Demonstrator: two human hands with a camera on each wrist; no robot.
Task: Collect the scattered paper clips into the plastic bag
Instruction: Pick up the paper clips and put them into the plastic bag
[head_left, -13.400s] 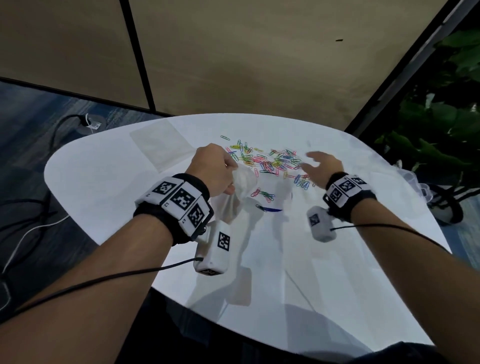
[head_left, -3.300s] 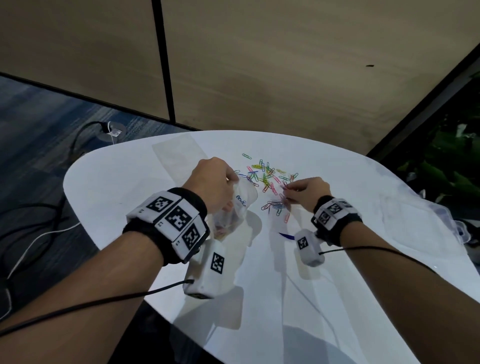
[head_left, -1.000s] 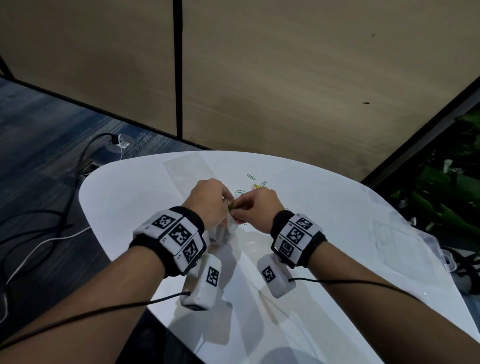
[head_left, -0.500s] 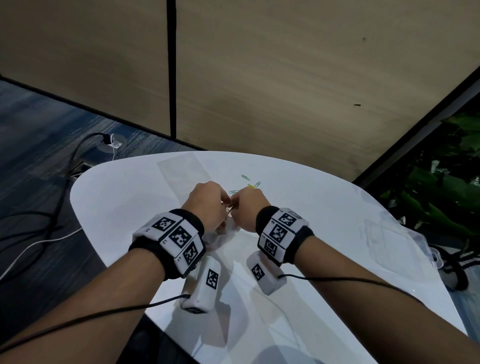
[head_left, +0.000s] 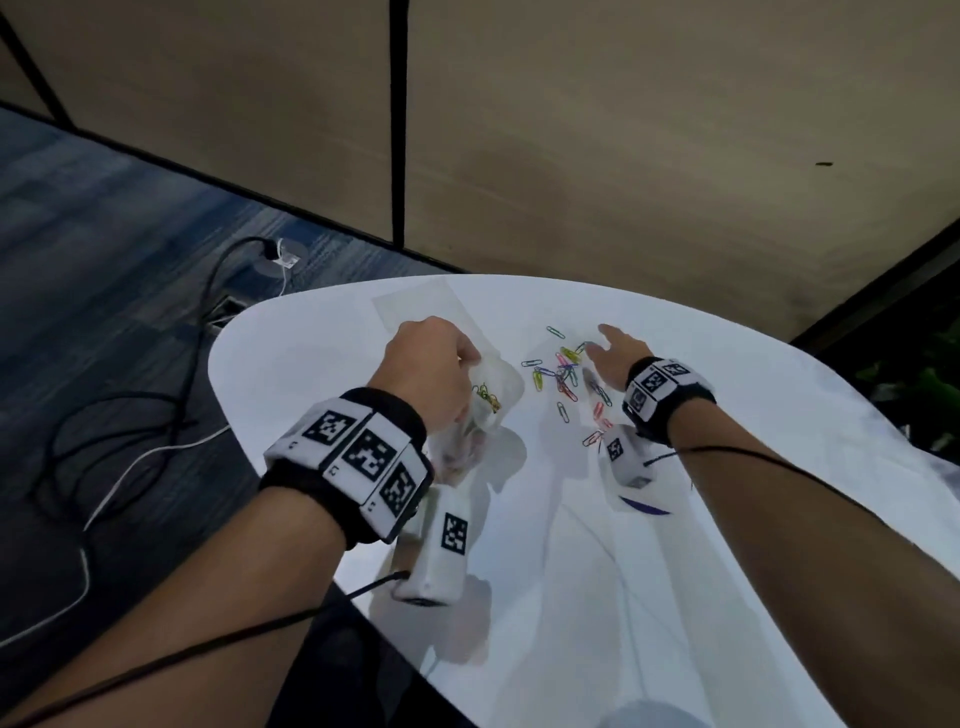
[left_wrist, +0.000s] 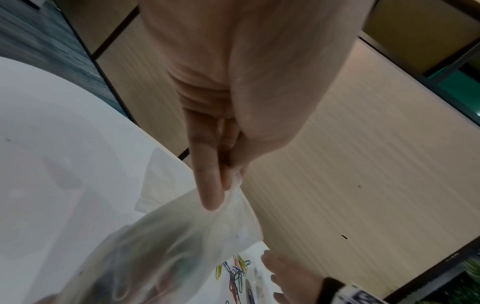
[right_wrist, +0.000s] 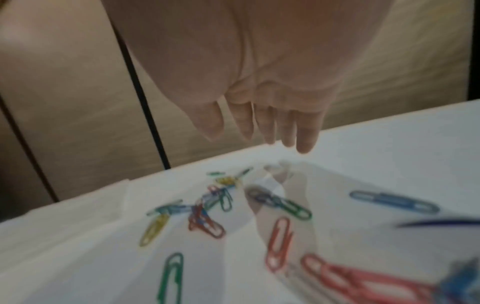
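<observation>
My left hand (head_left: 431, 374) pinches the rim of the clear plastic bag (head_left: 491, 395) between thumb and fingers (left_wrist: 210, 185) and holds it up off the white table (head_left: 675, 597). Several coloured clips show through the bag (left_wrist: 161, 257). Loose paper clips (head_left: 561, 376) in red, green, blue and yellow lie scattered on the table between my hands. My right hand (head_left: 615, 353) hovers over their right side with fingers (right_wrist: 262, 127) straight and spread, holding nothing. The clips (right_wrist: 205, 220) lie just below it.
A flat clear plastic sheet (head_left: 415, 306) lies at the table's far left edge. A dark blue strip (head_left: 644, 505) lies under my right wrist. Cables (head_left: 156, 431) trail over the blue carpet left of the table. A wood-panel wall stands behind.
My right hand has left the bag mouth, moved right and opened over the scattered clips. The left hand still holds the bag.
</observation>
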